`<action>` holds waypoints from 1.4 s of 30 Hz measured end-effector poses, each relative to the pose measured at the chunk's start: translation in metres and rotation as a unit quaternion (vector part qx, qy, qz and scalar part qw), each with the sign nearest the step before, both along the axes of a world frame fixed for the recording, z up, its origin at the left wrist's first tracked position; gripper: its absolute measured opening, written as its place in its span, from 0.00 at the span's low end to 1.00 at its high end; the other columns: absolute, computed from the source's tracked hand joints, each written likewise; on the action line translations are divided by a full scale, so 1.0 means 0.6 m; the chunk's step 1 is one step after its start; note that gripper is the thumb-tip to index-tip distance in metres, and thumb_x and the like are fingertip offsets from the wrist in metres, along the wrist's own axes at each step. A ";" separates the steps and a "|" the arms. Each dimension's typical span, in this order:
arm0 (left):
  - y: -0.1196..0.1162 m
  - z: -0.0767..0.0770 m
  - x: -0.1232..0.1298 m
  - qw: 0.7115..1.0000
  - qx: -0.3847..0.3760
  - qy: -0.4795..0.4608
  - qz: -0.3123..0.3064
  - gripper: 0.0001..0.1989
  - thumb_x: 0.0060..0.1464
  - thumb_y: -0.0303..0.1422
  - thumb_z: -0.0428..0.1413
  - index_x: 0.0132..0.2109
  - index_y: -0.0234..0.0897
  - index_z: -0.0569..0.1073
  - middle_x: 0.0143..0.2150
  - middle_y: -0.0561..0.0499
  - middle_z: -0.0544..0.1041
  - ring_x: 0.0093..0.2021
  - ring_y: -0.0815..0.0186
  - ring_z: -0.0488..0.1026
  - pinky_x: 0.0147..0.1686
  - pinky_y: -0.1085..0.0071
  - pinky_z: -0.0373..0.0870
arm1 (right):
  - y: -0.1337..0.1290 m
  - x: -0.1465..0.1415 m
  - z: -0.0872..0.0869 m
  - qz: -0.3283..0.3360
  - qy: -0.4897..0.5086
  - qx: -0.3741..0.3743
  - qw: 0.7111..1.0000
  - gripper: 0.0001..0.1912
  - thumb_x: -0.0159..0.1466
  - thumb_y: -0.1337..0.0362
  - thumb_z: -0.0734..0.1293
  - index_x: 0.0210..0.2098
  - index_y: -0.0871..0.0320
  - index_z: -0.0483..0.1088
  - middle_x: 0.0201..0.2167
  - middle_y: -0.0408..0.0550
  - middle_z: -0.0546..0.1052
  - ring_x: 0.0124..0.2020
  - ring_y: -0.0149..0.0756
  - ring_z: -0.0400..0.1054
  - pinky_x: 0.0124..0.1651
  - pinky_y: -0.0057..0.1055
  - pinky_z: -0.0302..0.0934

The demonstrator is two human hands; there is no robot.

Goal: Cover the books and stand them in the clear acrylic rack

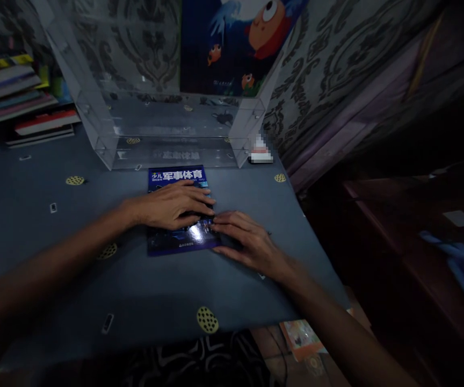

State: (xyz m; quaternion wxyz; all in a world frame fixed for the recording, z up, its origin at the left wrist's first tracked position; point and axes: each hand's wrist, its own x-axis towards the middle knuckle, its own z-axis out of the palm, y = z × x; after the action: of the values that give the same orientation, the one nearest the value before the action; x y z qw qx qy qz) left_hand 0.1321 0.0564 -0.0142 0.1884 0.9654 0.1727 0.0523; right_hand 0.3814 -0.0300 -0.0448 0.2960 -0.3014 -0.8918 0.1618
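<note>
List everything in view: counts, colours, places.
table: 1, bluish, foreground
small book: 1, blue, on table
rack: 1, transparent, behind small book
fish-cover book: 1, blue, in rack
piled books: several, mixed colours, far left
pixelated item: 1, white-red, right of rack
wall: 1, grey, behind rack
fabric: 1, black-white, bottom centre
floor item: 1, orange, lower right
cloth: 1, blue, right
card: 1, white, right
left hand: 1, on small book
right hand: 1, at small book's edge

A book (171,237) lies on the table (143,301) before the rack (95,121).
</note>
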 end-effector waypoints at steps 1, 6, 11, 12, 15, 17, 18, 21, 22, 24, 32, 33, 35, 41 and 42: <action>-0.002 0.000 0.000 1.000 -0.001 0.000 0.000 0.19 0.65 0.34 0.50 0.61 0.47 0.71 0.66 0.53 0.69 0.69 0.60 0.59 0.69 0.53 0.47 | -0.001 -0.001 0.001 0.000 0.001 0.001 1.000 0.17 0.68 0.59 0.68 0.54 0.58 0.71 0.48 0.54 0.77 0.52 0.44 0.71 0.52 0.46 0.71; -0.015 0.003 0.004 1.000 0.005 -0.002 0.014 0.18 0.65 0.34 0.50 0.60 0.47 0.72 0.66 0.52 0.69 0.69 0.58 0.61 0.69 0.52 0.47 | -0.008 -0.004 0.002 -0.014 -0.001 0.000 1.000 0.15 0.68 0.58 0.67 0.53 0.55 0.72 0.47 0.52 0.78 0.50 0.44 0.72 0.51 0.47 0.72; -0.025 0.004 0.004 1.000 -0.010 -0.011 0.004 0.18 0.65 0.34 0.50 0.60 0.46 0.72 0.66 0.51 0.69 0.69 0.57 0.60 0.69 0.50 0.47 | -0.018 -0.002 0.002 -0.016 0.008 -0.006 1.000 0.15 0.68 0.60 0.68 0.54 0.54 0.72 0.48 0.53 0.79 0.52 0.44 0.72 0.52 0.47 0.71; -0.027 0.005 0.005 1.000 -0.010 -0.010 0.002 0.18 0.65 0.34 0.50 0.60 0.46 0.72 0.66 0.51 0.69 0.69 0.57 0.60 0.68 0.50 0.47 | -0.020 -0.001 0.001 -0.016 0.010 -0.007 1.000 0.15 0.68 0.60 0.68 0.54 0.54 0.72 0.48 0.53 0.79 0.52 0.44 0.72 0.52 0.47 0.71; -0.033 0.006 0.007 1.000 0.003 0.001 0.006 0.18 0.66 0.34 0.49 0.61 0.45 0.71 0.66 0.50 0.69 0.69 0.58 0.60 0.68 0.50 0.49 | -0.023 0.001 0.000 -0.018 0.012 -0.008 1.000 0.15 0.68 0.61 0.68 0.54 0.54 0.72 0.49 0.52 0.79 0.53 0.44 0.72 0.52 0.47 0.71; -0.036 0.006 0.008 1.000 0.011 0.008 0.013 0.18 0.67 0.33 0.49 0.61 0.44 0.71 0.66 0.49 0.68 0.69 0.58 0.60 0.68 0.50 0.50 | -0.024 0.001 -0.001 -0.020 0.012 -0.006 1.000 0.15 0.68 0.61 0.68 0.54 0.55 0.72 0.49 0.52 0.79 0.53 0.43 0.72 0.52 0.47 0.71; -0.037 0.006 0.008 1.000 0.012 0.010 0.015 0.18 0.67 0.33 0.49 0.61 0.43 0.71 0.67 0.49 0.68 0.69 0.58 0.60 0.67 0.50 0.50 | -0.025 0.001 -0.001 -0.019 0.012 -0.005 1.000 0.15 0.68 0.61 0.68 0.54 0.55 0.72 0.49 0.52 0.79 0.53 0.43 0.72 0.52 0.47 0.71; -0.038 0.005 0.007 1.000 0.006 0.012 0.015 0.18 0.66 0.30 0.49 0.61 0.44 0.71 0.67 0.50 0.68 0.69 0.58 0.59 0.68 0.49 0.50 | -0.028 0.002 0.000 -0.018 0.018 -0.001 1.000 0.15 0.68 0.62 0.68 0.54 0.55 0.72 0.49 0.53 0.79 0.53 0.43 0.73 0.52 0.46 0.71; -0.038 0.005 0.006 1.000 0.001 0.012 0.014 0.19 0.66 0.29 0.49 0.61 0.45 0.71 0.67 0.51 0.68 0.70 0.58 0.59 0.68 0.49 0.49 | -0.030 0.002 0.001 -0.018 0.022 -0.001 1.000 0.15 0.68 0.62 0.68 0.54 0.55 0.72 0.48 0.53 0.79 0.52 0.43 0.73 0.52 0.46 0.71; -0.038 0.002 0.005 1.000 -0.008 0.012 0.014 0.20 0.65 0.26 0.49 0.61 0.46 0.71 0.66 0.52 0.69 0.70 0.59 0.58 0.69 0.49 0.47 | -0.033 0.002 0.002 -0.019 0.031 0.000 0.999 0.14 0.68 0.63 0.68 0.53 0.55 0.73 0.47 0.52 0.80 0.52 0.42 0.73 0.51 0.45 0.72; -0.046 -0.001 0.012 0.999 0.002 0.026 0.030 0.32 0.56 0.15 0.47 0.62 0.48 0.69 0.67 0.54 0.67 0.71 0.62 0.55 0.69 0.49 0.46 | -0.037 0.001 0.006 -0.025 0.027 -0.002 0.999 0.12 0.68 0.65 0.67 0.50 0.58 0.74 0.47 0.54 0.80 0.51 0.42 0.74 0.51 0.44 0.72; -0.047 -0.001 0.012 0.999 0.001 0.028 0.031 0.32 0.55 0.15 0.47 0.62 0.48 0.69 0.67 0.54 0.67 0.71 0.62 0.55 0.69 0.49 0.46 | -0.037 0.001 0.006 -0.021 0.032 0.002 0.999 0.12 0.68 0.65 0.67 0.50 0.58 0.74 0.46 0.53 0.80 0.51 0.41 0.74 0.51 0.44 0.72; -0.046 0.000 0.011 0.999 -0.006 0.030 0.033 0.34 0.53 0.14 0.48 0.62 0.48 0.69 0.67 0.55 0.67 0.71 0.63 0.55 0.69 0.50 0.46 | -0.037 0.000 0.006 -0.014 0.048 0.011 0.999 0.11 0.67 0.66 0.68 0.49 0.58 0.74 0.44 0.53 0.81 0.49 0.41 0.74 0.50 0.43 0.73; -0.046 0.003 0.011 0.999 -0.003 0.035 0.028 0.34 0.53 0.14 0.48 0.62 0.48 0.69 0.68 0.55 0.67 0.72 0.64 0.53 0.69 0.50 0.45 | -0.036 -0.003 0.009 -0.012 0.066 0.007 0.998 0.09 0.67 0.68 0.68 0.47 0.59 0.75 0.41 0.52 0.82 0.47 0.39 0.75 0.49 0.41 0.73; -0.047 0.004 0.012 0.999 -0.002 0.037 0.029 0.34 0.53 0.14 0.48 0.62 0.47 0.69 0.68 0.55 0.66 0.72 0.64 0.53 0.69 0.50 0.45 | -0.036 -0.003 0.009 -0.015 0.065 0.004 0.998 0.09 0.67 0.68 0.68 0.47 0.58 0.75 0.42 0.51 0.82 0.47 0.39 0.75 0.49 0.41 0.73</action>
State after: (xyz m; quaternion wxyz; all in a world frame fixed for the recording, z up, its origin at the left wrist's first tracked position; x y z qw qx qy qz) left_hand 0.1392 0.0284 -0.0120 0.1825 0.9608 0.2076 0.0220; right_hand 0.3795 -0.0518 -0.0392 0.3567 -0.3021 -0.8670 0.1726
